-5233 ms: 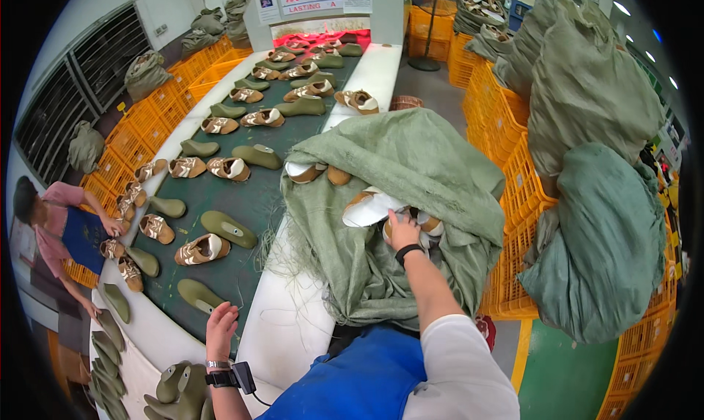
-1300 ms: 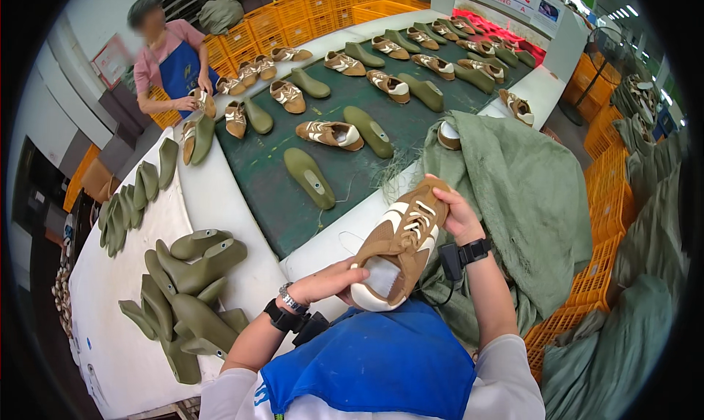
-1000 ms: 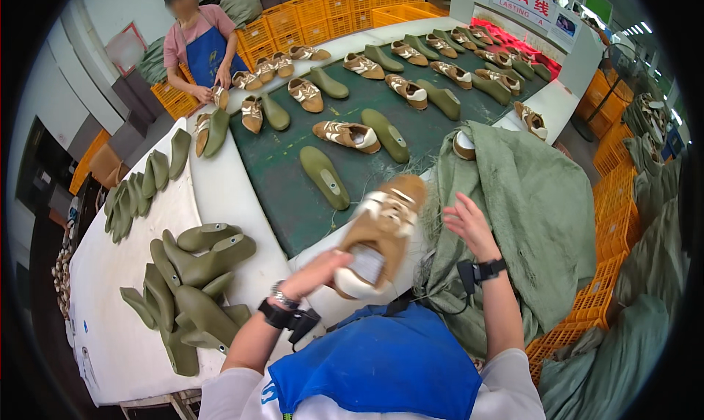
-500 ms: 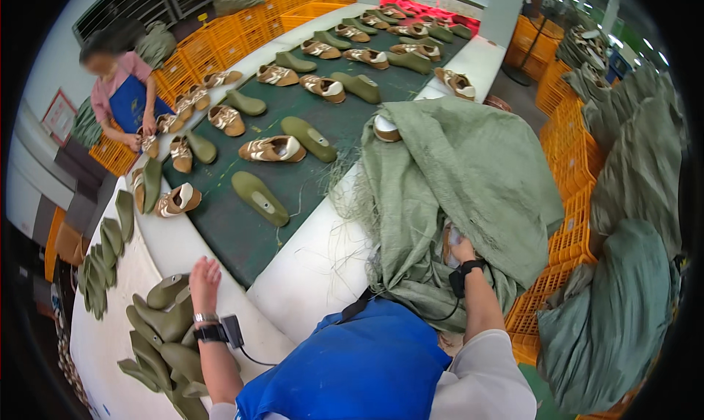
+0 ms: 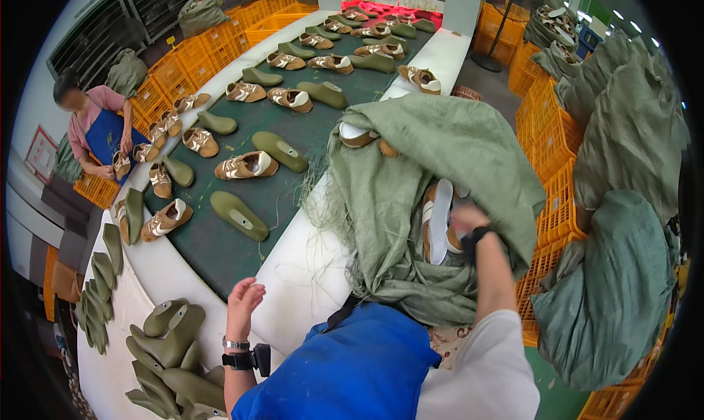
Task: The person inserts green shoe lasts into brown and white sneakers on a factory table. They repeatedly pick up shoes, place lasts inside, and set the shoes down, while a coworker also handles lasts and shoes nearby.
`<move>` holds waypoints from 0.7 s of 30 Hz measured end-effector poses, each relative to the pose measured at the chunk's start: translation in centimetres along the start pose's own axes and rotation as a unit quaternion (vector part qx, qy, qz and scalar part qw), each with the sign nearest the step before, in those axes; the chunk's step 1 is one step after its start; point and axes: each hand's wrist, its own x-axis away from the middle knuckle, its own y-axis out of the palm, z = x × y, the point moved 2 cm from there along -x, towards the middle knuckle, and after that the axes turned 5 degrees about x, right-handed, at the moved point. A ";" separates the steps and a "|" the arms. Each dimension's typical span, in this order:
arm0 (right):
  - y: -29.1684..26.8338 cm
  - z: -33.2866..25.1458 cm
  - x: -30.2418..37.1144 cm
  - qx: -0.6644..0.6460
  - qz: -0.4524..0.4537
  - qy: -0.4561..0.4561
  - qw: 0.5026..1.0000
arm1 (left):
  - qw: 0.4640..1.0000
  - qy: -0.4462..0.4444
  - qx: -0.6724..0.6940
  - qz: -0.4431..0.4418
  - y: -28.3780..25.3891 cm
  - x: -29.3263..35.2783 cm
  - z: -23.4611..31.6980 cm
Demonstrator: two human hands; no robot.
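Observation:
My left hand [image 5: 243, 306] hovers above the white table edge, fingers loosely bent and apart, with nothing in them. Nearest to it lies a pile of olive-green shoe lasts [image 5: 172, 332]. My right hand [image 5: 467, 218] reaches into the mouth of a big green woven sack [image 5: 396, 200], beside brown-and-white shoes. One shoe with a white sole [image 5: 438, 222] shows in the opening. Motion blurs the right fingers, so whether they grip a shoe is not visible. Another shoe [image 5: 357, 134] pokes out at the sack's far left.
Pairs of brown sneakers [image 5: 247, 166] and green lasts [image 5: 239, 215] lie along a dark green belt [image 5: 198, 255]. A co-worker in a blue apron [image 5: 105, 134] handles a shoe at the far left. Orange crates [image 5: 546, 193] and full green sacks [image 5: 609, 288] line the right.
My right hand has moved slightly up within the sack, and its opening shows more of the shoes. My left hand has shifted right, away from the lasts. The whole view has shifted.

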 end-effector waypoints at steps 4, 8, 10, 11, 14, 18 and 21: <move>8.0 -9.1 2.1 -0.149 0.142 0.343 0.917 | 0.997 -0.001 -0.072 -0.037 1.0 0.8 -0.6; 9.2 -12.0 2.3 -0.053 0.042 0.415 0.907 | 0.993 0.006 -0.108 -0.049 1.1 1.6 -0.8; 8.9 -10.6 2.6 -0.138 0.073 0.467 0.870 | 0.992 0.018 -0.116 -0.044 0.9 2.0 -0.9; 9.0 -9.6 2.8 -0.118 0.039 0.412 0.903 | 0.992 0.010 -0.116 -0.038 0.8 2.1 -1.0; 9.6 -7.8 2.9 -0.230 0.137 0.362 0.893 | 0.992 0.001 -0.116 -0.045 0.6 2.5 -1.3; 11.1 -7.2 1.8 -0.408 0.151 0.371 0.820 | 0.990 -0.005 -0.127 -0.059 1.0 2.4 -1.6; 11.0 -8.1 0.9 -0.391 0.183 0.438 0.788 | 0.986 0.007 -0.153 -0.072 1.9 2.3 -1.7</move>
